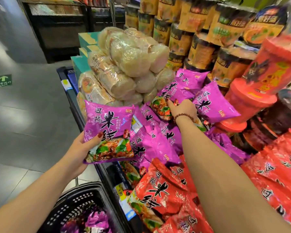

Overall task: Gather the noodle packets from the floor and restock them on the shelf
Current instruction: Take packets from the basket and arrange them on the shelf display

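My left hand (81, 148) grips a purple noodle packet (108, 130) by its lower left edge, thumb on its front, and holds it up in front of the shelf. My right hand (183, 109) reaches over the purple pile (151, 145) on the shelf and holds the lower end of another purple packet (178, 89), fingers hidden under it. A third purple packet (212, 103) leans just right of that hand. More purple packets (94, 221) lie in a black basket (71, 209) on the floor below my left arm.
Red noodle packets (166, 190) fill the shelf at the lower right. Clear bags of pale noodles (124, 64) are stacked behind the purple pile. Orange cup noodles (200, 39) and red tubs (252, 101) stand at the back right. Grey tiled floor (23, 115) lies to the left.
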{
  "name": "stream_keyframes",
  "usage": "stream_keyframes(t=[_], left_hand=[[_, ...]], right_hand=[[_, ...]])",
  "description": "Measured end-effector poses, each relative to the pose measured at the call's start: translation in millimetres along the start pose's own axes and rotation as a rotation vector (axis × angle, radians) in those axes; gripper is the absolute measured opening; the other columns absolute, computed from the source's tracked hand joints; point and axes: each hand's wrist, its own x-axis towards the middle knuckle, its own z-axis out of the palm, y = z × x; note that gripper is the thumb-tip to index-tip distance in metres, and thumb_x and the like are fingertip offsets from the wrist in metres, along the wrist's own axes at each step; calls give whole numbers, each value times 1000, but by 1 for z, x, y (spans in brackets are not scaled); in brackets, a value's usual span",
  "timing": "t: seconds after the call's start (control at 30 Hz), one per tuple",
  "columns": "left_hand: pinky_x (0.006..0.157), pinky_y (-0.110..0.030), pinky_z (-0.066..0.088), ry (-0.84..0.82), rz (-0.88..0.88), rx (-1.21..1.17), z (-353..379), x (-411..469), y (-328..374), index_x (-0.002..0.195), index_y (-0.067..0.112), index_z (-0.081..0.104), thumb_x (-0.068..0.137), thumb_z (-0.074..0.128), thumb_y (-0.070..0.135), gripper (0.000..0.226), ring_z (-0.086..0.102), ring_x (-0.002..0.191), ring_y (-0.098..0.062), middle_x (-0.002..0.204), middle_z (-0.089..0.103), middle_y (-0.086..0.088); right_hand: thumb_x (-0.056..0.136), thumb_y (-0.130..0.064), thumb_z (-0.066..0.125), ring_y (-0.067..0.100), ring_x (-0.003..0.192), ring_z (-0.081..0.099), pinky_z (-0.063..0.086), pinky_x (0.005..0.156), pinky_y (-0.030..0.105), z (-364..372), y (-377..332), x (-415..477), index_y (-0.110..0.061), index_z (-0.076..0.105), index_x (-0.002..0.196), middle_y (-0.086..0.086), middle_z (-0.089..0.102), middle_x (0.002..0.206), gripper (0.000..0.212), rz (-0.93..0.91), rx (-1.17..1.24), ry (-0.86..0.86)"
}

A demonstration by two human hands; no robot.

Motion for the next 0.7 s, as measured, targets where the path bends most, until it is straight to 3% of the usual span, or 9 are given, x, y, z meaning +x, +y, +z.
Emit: stream_keyframes(t=[0.17,0.27,0.4,0.43,0.5,0.57,0.6,0.7], left_hand=[[62,-34,59,-6,-23,18,11,2,3,120,15,57,33,97,42,99,72,87,-28,109,71,-12],[68,-37,59,-56,-24,41,15,5,7,127,16,55,44,95,40,95,70,96,-31,117,68,-13],[73,-41,59,-113,-27,59,30,19,16,132,16,51,43,95,41,102,68,101,-32,119,67,-14],[76,-42,59,-130,-34,61,37,23,21,132,16,50,45,95,40,101,68,102,-32,119,67,-15],[77,-41,59,-197,-46,70,54,32,28,130,15,52,44,95,41,100,68,101,-31,117,68,-14],[76,-39,59,-293,-60,130,76,39,33,128,17,53,54,90,41,86,69,100,-28,114,70,-11],[77,-39,58,-338,-49,166,87,44,33,128,17,54,63,86,37,74,69,100,-27,113,71,-9],[93,-46,50,-393,34,278,117,63,27,126,21,56,71,81,32,61,64,109,-30,118,68,-9]], right_hand=[[88,-44,66,31,105,61,37,67,29,-8,-6,-7,-1,62,102,15,65,109,45,35,85,-47],[89,-27,65,30,104,60,38,69,30,-12,1,-20,-2,57,105,13,63,106,30,25,184,43],[88,-37,63,21,91,62,38,68,26,-23,14,-46,-12,60,113,3,67,96,35,-117,245,233],[85,-40,67,17,86,62,43,70,26,-26,15,-52,-12,61,115,-1,66,93,41,-151,375,188],[81,-35,75,9,77,57,48,73,23,-31,15,-65,-8,60,122,-3,60,86,52,-169,724,-134],[81,-27,75,8,82,59,52,80,26,-35,19,-81,-3,53,128,-3,58,91,58,-96,945,-498],[81,-23,74,12,88,63,54,84,30,-36,22,-87,-1,53,126,-1,62,97,55,-36,1023,-584],[78,-10,75,29,86,70,58,80,43,-34,39,-87,-3,64,109,15,72,98,34,50,1209,-504]])
